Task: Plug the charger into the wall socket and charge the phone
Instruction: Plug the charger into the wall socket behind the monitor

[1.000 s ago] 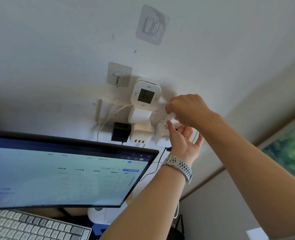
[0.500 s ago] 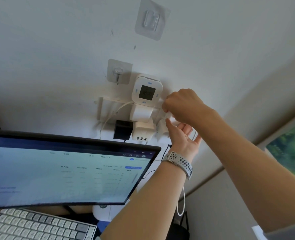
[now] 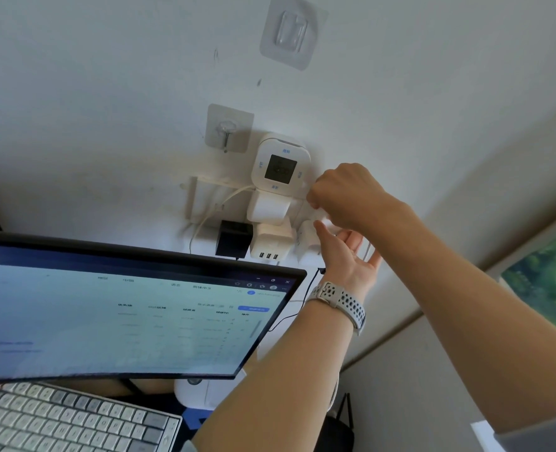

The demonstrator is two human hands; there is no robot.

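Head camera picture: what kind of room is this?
Probably a home office or desk corner. A computer monitor stands above a keyboard, and the wall behind holds a crowded socket strip with plugged-in chargers.

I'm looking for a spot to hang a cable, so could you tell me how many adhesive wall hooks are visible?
2: a clear hook high on the wall, a metal hook lower, beside the timer socket.
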